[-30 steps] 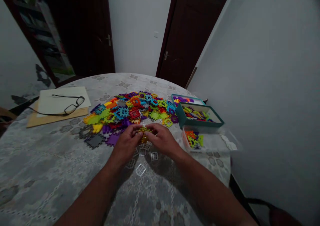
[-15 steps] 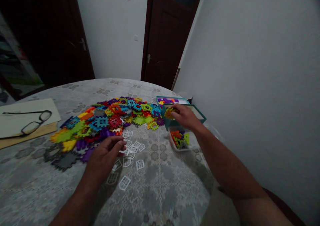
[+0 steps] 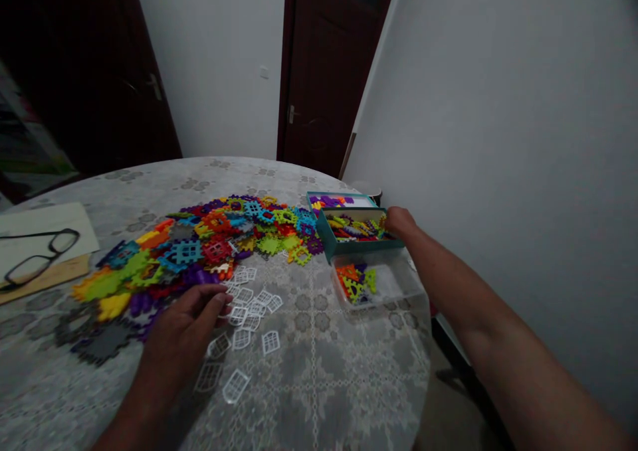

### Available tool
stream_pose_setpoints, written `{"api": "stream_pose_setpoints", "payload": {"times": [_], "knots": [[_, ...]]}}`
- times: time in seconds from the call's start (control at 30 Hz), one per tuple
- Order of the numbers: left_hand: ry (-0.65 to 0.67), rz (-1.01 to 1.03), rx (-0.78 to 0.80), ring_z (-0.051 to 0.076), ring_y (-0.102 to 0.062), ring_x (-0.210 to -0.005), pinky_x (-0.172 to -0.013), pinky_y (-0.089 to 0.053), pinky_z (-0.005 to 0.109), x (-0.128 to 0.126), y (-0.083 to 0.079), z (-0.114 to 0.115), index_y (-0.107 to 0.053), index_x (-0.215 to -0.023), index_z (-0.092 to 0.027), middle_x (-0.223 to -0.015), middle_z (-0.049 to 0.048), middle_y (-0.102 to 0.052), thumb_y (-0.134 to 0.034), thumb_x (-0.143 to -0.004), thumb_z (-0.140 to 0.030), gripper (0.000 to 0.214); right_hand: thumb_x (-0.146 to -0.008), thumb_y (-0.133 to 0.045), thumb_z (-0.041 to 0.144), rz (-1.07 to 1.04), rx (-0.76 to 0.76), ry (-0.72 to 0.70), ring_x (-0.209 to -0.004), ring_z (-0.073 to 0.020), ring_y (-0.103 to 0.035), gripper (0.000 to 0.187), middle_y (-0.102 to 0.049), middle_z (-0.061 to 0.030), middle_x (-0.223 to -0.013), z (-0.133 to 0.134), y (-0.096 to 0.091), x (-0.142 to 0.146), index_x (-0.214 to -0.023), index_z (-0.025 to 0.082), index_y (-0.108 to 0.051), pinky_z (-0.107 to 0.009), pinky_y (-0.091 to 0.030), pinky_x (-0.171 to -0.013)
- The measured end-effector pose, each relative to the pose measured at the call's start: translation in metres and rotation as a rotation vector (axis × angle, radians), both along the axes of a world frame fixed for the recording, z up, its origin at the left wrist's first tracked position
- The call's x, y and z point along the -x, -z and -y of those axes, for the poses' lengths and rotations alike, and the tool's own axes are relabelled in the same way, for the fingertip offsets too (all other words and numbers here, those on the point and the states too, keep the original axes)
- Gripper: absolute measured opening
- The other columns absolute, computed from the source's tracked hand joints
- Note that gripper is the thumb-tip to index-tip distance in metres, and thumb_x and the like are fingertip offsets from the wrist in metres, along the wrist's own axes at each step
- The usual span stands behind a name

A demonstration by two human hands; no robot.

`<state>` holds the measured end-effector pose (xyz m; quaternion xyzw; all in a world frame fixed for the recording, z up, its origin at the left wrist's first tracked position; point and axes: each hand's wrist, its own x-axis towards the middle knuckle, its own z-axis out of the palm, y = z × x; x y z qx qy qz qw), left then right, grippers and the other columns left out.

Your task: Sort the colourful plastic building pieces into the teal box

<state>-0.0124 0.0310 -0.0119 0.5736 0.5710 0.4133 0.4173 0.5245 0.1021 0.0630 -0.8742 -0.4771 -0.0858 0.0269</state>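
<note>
Nearest me, my left hand (image 3: 182,325) is half-curled at the left side of the white window pieces (image 3: 254,308) on the worktop (image 3: 359,384), thumb close to the fingers, and I cannot tell whether it pinches one. Beyond the clear tub (image 3: 396,281), by the worktop's right edge, the green box (image 3: 366,245) has its long axis running left to right, with my right hand (image 3: 399,221) nearer, at its right end. Its fingers are mostly hidden, so I cannot tell their opening or hold; a yellow piece (image 3: 383,222) shows just beside them.
</note>
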Motion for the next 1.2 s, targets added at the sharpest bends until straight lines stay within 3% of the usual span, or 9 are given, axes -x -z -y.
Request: {"api": "stream_pose_setpoints", "payload": {"times": [0.2, 0.43, 0.53, 0.63, 0.7, 0.77, 0.87, 1.0, 1.2], "knots": [[-0.006, -0.053, 0.003, 0.03, -0.081, -0.084, -0.074, -0.067, 0.038, 0.001, 0.0, 0.0, -0.076, -0.105, -0.026, -0.096, 0.0074, -0.084, -0.071, -0.086, -0.061, 0.041, -0.097, -0.07, 0.022, 0.037, -0.034, 0.065, -0.115, -0.0321, -0.076, 0.041, -0.072, -0.0305, -0.132, 0.004, -0.002, -0.001, -0.134, 0.007, -0.077, -0.033, -0.054, -0.093], [0.012, -0.065, -0.026, 0.029, -0.079, -0.081, -0.073, -0.066, 0.038, -0.002, -0.005, 0.002, -0.076, -0.103, -0.026, -0.095, 0.0069, -0.082, -0.071, -0.084, -0.059, 0.039, -0.101, -0.055, 0.015, 0.066, -0.114, 0.002, -0.119, -0.0275, -0.073, 0.039, -0.077, -0.0205, -0.129, 0.019, -0.028, 0.024, -0.131, 0.015, -0.079, -0.032, -0.051, -0.098], [0.013, -0.031, -0.033, 0.029, -0.078, -0.082, -0.072, -0.064, 0.037, -0.005, -0.009, 0.006, -0.076, -0.101, -0.025, -0.094, 0.0073, -0.081, -0.071, -0.084, -0.057, 0.036, -0.103, -0.05, 0.017, 0.051, -0.19, -0.098, -0.121, -0.0262, -0.071, 0.038, -0.077, -0.016, -0.133, 0.041, -0.041, 0.056, -0.128, 0.016, -0.079, -0.032, -0.05, -0.102], [-0.013, -0.03, -0.063, 0.029, -0.076, -0.082, -0.072, -0.061, 0.038, -0.005, -0.014, 0.011, -0.077, -0.101, -0.026, -0.094, 0.007, -0.08, -0.071, -0.086, -0.053, 0.032, -0.103, -0.05, 0.023, -0.098, -0.324, -0.363, -0.111, -0.0259, -0.073, 0.035, -0.08, -0.0122, -0.124, 0.082, -0.042, 0.114, -0.122, 0.019, -0.079, -0.034, -0.052, -0.099], [-0.008, -0.078, -0.118, 0.029, -0.073, -0.083, -0.076, -0.058, 0.039, -0.004, -0.016, 0.012, -0.077, -0.097, -0.026, -0.092, 0.0065, -0.079, -0.07, -0.087, -0.048, 0.025, -0.103, -0.053, 0.029, -0.262, -0.272, -0.601, -0.102, -0.0254, -0.074, 0.031, -0.081, -0.0098, -0.118, 0.115, -0.035, 0.159, -0.12, 0.023, -0.079, -0.035, -0.054, -0.094], [0.022, -0.155, -0.202, 0.028, -0.07, -0.083, -0.08, -0.056, 0.04, -0.002, -0.016, 0.012, -0.077, -0.094, -0.026, -0.09, 0.0065, -0.078, -0.068, -0.09, -0.043, 0.02, -0.104, -0.057, 0.034, -0.42, -0.099, -0.858, -0.099, -0.0245, -0.074, 0.028, -0.08, -0.0087, -0.118, 0.144, -0.023, 0.203, -0.12, 0.026, -0.078, -0.036, -0.055, -0.091], [0.037, -0.22, -0.238, 0.028, -0.069, -0.084, -0.084, -0.054, 0.04, 0.0, -0.014, 0.012, -0.077, -0.094, -0.027, -0.087, 0.0068, -0.076, -0.067, -0.091, -0.036, 0.014, -0.104, -0.063, 0.034, -0.537, 0.122, -1.04, -0.096, -0.0237, -0.074, 0.028, -0.078, -0.008, -0.126, 0.164, 0.001, 0.258, -0.129, 0.029, -0.074, -0.039, -0.055, -0.092], [0.118, -0.355, -0.25, 0.029, -0.071, -0.091, -0.09, -0.053, 0.043, 0.001, -0.011, 0.012, -0.076, -0.097, -0.026, -0.095, 0.0088, -0.078, -0.065, -0.092, -0.026, 0.012, -0.099, -0.071, 0.026, -0.465, 0.169, -0.944, -0.101, -0.0268, -0.072, 0.029, -0.075, -0.0121, -0.124, 0.153, 0.035, 0.3, -0.128, 0.025, -0.073, -0.039, -0.052, -0.092], [0.156, -0.451, -0.257, 0.03, -0.072, -0.096, -0.093, -0.052, 0.044, 0.0, -0.011, 0.013, -0.075, -0.105, -0.023, -0.102, 0.0112, -0.08, -0.059, -0.097, -0.024, 0.018, -0.097, -0.069, 0.024, -0.472, 0.225, -0.883, -0.099, -0.0252, -0.066, 0.011, -0.07, -0.0098, -0.111, 0.144, 0.066, 0.31, -0.108, 0.023, -0.07, -0.035, -0.047, -0.086]]}}
